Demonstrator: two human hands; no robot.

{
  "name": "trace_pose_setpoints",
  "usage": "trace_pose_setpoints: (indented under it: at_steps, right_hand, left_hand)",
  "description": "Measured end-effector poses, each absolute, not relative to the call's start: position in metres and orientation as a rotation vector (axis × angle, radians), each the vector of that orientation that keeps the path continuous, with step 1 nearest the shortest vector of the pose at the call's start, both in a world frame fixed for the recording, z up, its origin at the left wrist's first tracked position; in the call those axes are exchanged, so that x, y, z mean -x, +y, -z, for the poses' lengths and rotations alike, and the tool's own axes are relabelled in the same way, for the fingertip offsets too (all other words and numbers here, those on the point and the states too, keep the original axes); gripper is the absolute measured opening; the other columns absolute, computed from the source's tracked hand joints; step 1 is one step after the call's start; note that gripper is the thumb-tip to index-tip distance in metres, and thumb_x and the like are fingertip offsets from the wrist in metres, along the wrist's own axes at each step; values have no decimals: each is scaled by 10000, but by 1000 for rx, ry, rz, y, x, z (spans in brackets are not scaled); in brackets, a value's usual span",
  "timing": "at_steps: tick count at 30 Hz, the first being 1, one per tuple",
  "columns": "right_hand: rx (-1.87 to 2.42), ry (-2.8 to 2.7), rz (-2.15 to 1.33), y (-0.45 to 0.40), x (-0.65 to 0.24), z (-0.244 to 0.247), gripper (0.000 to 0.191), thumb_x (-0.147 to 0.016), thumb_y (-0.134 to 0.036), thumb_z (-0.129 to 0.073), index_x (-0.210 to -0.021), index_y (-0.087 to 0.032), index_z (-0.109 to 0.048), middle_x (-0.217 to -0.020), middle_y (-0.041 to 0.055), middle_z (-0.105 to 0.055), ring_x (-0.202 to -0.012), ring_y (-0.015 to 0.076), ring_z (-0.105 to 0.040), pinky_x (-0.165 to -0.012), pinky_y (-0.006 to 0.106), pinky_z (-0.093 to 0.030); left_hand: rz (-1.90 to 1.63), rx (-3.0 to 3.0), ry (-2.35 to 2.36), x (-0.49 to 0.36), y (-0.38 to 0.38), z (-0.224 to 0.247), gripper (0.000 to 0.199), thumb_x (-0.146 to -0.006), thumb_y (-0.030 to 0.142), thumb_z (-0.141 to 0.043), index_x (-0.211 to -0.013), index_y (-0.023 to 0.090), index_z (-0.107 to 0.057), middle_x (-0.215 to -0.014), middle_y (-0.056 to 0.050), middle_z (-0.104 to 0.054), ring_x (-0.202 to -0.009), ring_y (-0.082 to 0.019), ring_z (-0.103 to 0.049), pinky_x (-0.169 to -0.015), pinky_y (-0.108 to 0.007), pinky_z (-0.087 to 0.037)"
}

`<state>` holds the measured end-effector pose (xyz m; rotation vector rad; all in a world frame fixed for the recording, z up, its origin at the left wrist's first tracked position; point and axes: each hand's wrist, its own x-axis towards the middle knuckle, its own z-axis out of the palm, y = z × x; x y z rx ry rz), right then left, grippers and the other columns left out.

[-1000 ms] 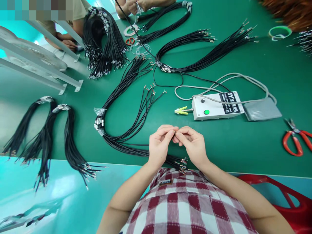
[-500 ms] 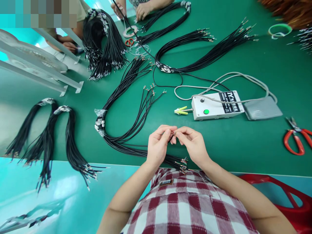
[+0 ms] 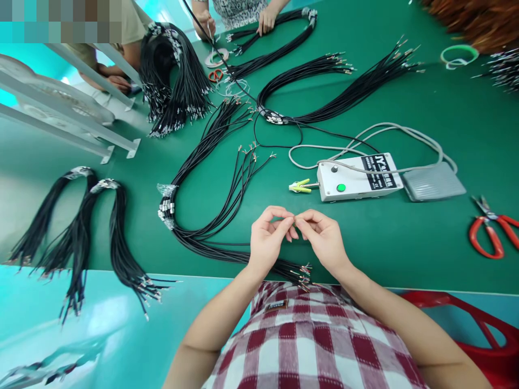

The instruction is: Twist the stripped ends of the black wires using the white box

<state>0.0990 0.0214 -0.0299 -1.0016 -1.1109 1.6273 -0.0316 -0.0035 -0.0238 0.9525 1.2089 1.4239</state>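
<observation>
My left hand [image 3: 268,237] and my right hand [image 3: 320,235] meet fingertip to fingertip above the green table's front part. Both pinch at one spot; a single black cable runs from the left into my left hand, and its end is hidden between the fingers. What my right fingers grip is too small to tell. Below and left of my hands lies a bundle of black cables [image 3: 211,249] with stripped ends, curving round from white connectors [image 3: 166,207]. Beyond my hands is a white box [image 3: 359,177] with a green button and a yellow-green clip [image 3: 300,186].
Red-handled pliers [image 3: 491,227] lie at the right, beside a grey pedal [image 3: 434,181]. Another cable bundle [image 3: 278,116] lies further back. More bundles hang over the left front edge [image 3: 117,232]. A person's hand [image 3: 267,20] touches cables at the back. A red stool [image 3: 478,324] stands lower right.
My fingertips have drawn together, with my left hand slightly further right. At the back, the other person's hand has moved right onto a cable bundle. The view has shifted slightly.
</observation>
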Motion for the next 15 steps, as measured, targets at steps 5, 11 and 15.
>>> trace_pose_setpoints:
  at_steps: [5, 11, 15]
  right_hand:
    - [1037, -1257, -1482, 26, -102, 34, 200, -865, -369, -696, -791, -184, -698, -748, 4, -639, -575, 104, -515, -551, 260, -444]
    - [1061, -1472, -1314, 32, -115, 41, 158, -927, -321, -634, -845, -201, -697, -804, 16, -669, -690, 146, -596, -649, 287, -491]
    - [1091, -1795, -918, 40, -129, 36, 124, -972, -264, -585, -1005, -206, -689, -978, 51, -702, -846, 182, -652, -775, 323, -507]
  left_hand:
    - [-1409, -1289, 1448, 33, -11, 30, 77, -916, 254, -648, -911, 182, -675, -924, -26, -615, -608, -80, -611, -556, -222, -515]
    - [-1326, -1231, 1544, 35, -3, 30, 105, -886, 268, -660, -847, 172, -678, -788, -34, -678, -704, -123, -626, -636, -229, -498]
    - [-1255, -964, 1437, 40, 9, 26, 228, -803, 363, -735, -810, 152, -651, -653, 3, -613, -504, -71, -490, -467, -193, -370]
